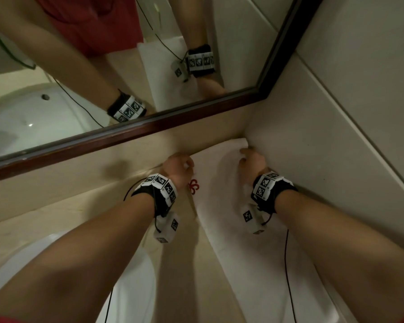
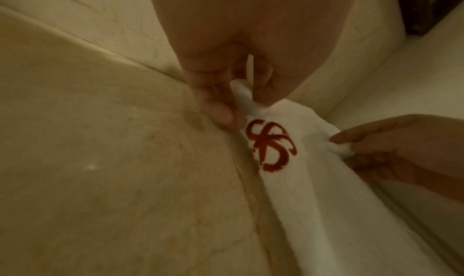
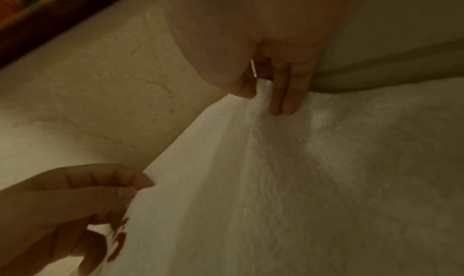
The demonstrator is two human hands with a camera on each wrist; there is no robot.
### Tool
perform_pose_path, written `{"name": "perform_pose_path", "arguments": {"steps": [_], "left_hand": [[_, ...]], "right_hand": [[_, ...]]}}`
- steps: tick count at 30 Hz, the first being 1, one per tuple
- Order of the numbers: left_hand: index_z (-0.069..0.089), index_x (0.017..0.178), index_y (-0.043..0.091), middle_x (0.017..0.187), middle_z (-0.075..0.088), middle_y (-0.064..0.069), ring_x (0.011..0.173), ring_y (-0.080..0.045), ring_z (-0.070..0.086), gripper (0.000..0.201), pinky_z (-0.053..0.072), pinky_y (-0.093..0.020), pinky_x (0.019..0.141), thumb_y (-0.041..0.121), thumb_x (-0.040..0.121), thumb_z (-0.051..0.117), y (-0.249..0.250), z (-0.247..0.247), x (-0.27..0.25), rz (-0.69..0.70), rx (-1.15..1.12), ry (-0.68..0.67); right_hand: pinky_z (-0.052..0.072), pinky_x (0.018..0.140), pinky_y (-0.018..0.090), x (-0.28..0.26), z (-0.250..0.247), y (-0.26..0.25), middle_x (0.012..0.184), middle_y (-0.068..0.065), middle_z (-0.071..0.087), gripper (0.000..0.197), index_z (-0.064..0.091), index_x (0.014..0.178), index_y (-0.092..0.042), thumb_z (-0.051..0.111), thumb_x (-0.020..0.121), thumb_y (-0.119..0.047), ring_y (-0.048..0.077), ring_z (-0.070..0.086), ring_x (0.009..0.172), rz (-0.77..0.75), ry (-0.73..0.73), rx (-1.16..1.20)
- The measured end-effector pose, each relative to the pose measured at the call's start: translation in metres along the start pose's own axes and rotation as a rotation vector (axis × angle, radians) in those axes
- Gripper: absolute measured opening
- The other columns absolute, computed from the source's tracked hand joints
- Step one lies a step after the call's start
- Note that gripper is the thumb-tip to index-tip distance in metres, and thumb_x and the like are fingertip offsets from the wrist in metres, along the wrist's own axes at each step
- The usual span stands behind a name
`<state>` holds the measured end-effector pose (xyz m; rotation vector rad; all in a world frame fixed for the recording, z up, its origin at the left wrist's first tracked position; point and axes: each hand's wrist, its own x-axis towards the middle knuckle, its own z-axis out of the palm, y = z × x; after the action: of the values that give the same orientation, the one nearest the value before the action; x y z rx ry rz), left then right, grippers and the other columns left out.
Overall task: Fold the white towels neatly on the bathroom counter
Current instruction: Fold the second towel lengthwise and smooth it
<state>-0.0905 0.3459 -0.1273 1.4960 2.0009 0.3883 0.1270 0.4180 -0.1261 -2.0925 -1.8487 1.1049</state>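
Nearest, at the front edge of the counter (image 1: 56, 206), the rim of a white basin (image 1: 135, 271) under the left forearm, and beside it the near length of the white towel (image 1: 254, 259), laid as a long strip running from the front edge back into the right rear corner, close along the side wall (image 1: 336, 148). Farther along the strip, a red emblem (image 2: 271, 145) stitched close to the towel's left border, face up. Just past it, the left hand (image 1: 177, 169), thumb and fingers (image 2: 220, 113) closed in a pinch on the far left corner of the cloth, a small tuft raised between them. Across the width, the right hand (image 1: 252, 164), likewise pinching the far right corner, two fingertips (image 3: 283, 103) pressed down on the pile by the wall. Both far corners gripped at once, probably so the end can be lifted evenly and drawn back over the strip toward the front edge for a square fold; judged as the start of a fold, nothing doubled over yet. Beyond the hands, the rear wall strip and the dark-framed mirror (image 1: 149, 122), with wrists and towel reflected in it
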Motion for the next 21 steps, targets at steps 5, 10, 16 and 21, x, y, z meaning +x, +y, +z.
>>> {"name": "perform_pose_path", "arguments": {"steps": [5,10,16,21], "left_hand": [[0.071,0.101,0.015,0.119,0.059,-0.006,0.107,-0.027,0.059,0.022,0.046,-0.028,0.088,0.010,0.088,0.054,0.003,0.002,0.001,-0.053,0.010,0.044],[0.064,0.120,0.015,0.133,0.052,-0.004,0.117,-0.024,0.054,0.033,0.043,-0.028,0.098,0.010,0.090,0.054,0.003,0.004,0.000,-0.048,-0.005,0.041],[0.057,0.124,0.016,0.118,0.064,-0.010,0.106,-0.027,0.060,0.037,0.047,-0.028,0.087,0.012,0.088,0.053,-0.001,-0.006,-0.008,-0.014,-0.032,0.101],[0.059,0.104,0.016,0.096,0.067,-0.009,0.087,-0.029,0.063,0.022,0.048,-0.028,0.072,0.032,0.089,0.056,0.001,-0.014,-0.008,-0.148,0.053,0.076]], "right_hand": [[0.038,0.103,0.034,0.003,-0.003,-0.007,0.140,0.001,0.040,0.041,0.046,0.134,-0.019,0.034,0.095,-0.017,0.031,0.050,0.120,0.006,-0.027,-0.165],[0.039,0.106,0.050,0.002,-0.005,-0.018,0.147,0.002,0.025,0.044,0.035,0.140,-0.011,0.036,0.096,-0.017,0.037,0.047,0.121,0.056,-0.108,-0.395],[0.037,0.106,0.055,-0.002,0.003,-0.014,0.154,0.000,0.013,0.058,0.018,0.148,-0.018,0.038,0.094,-0.024,0.037,0.040,0.130,0.028,-0.146,-0.407],[0.033,0.111,0.053,-0.012,0.003,-0.008,0.160,-0.006,-0.008,0.065,0.011,0.153,-0.030,0.040,0.094,-0.028,0.030,0.021,0.143,-0.037,-0.158,-0.455]]}}
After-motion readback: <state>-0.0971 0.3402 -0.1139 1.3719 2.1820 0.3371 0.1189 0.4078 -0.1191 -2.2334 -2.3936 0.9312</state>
